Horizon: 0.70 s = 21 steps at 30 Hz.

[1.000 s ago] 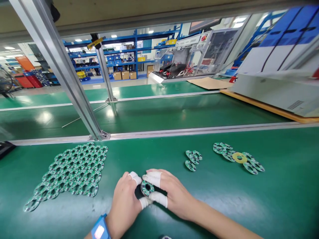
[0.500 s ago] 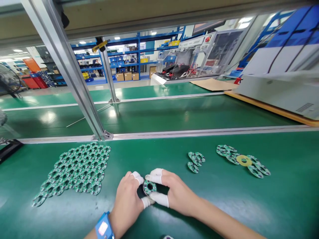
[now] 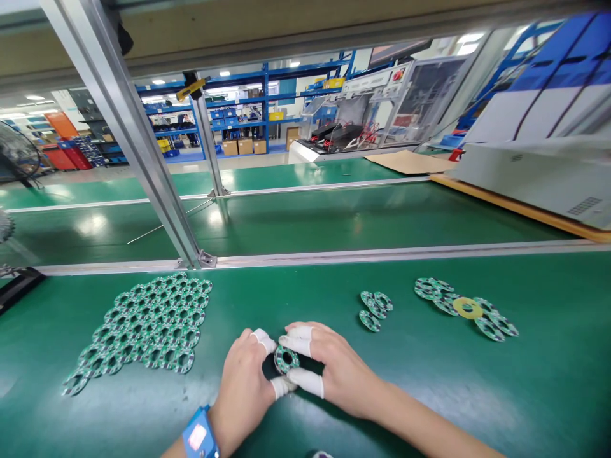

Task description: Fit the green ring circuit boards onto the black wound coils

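Between my two hands is a small green ring-shaped circuit board, gripped from both sides near the front of the green table. My left hand, with a blue wristband, pinches its left edge with white-covered fingertips. My right hand holds its right edge, thumb below and fingers above, also in white finger covers. Whether more boards lie under it is hidden. To the left, many similar ring boards lie packed side by side. Several loose ones rest to the right of my hands.
Farther right, more ring boards lie around a yellow ring. A metal post rises at the table's back rail. A black object sits at the left edge. Part of a small item shows at the bottom edge.
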Each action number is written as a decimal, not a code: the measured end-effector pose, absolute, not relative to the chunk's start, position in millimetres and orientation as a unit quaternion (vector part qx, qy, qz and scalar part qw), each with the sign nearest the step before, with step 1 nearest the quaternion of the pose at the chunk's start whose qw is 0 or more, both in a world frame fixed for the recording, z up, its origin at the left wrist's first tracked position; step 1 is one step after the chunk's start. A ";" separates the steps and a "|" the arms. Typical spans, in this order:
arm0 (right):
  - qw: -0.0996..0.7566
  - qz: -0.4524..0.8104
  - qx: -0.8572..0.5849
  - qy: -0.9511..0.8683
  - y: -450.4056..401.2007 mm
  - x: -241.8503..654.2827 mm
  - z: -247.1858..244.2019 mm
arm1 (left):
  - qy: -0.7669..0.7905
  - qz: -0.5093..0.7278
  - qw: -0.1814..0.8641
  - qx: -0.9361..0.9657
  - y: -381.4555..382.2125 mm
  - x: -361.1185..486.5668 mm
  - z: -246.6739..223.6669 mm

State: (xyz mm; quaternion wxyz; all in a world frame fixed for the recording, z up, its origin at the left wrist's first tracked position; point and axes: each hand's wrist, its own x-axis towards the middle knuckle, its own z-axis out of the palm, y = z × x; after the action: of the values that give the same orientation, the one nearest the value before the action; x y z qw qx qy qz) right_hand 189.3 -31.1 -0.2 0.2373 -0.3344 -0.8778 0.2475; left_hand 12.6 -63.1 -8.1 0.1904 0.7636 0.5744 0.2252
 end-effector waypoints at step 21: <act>0.194 0.292 -0.344 -0.871 -27.0 184.7 19.6 | 0.568 0.221 0.188 0.770 -65.8 10.8 -10.6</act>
State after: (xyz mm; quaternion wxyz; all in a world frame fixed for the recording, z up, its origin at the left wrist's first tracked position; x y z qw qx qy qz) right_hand 184.7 -27.0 19.6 0.1940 -0.3436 -0.8712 0.2921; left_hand 10.8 -65.8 -10.6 0.1876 0.7703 0.5681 0.2208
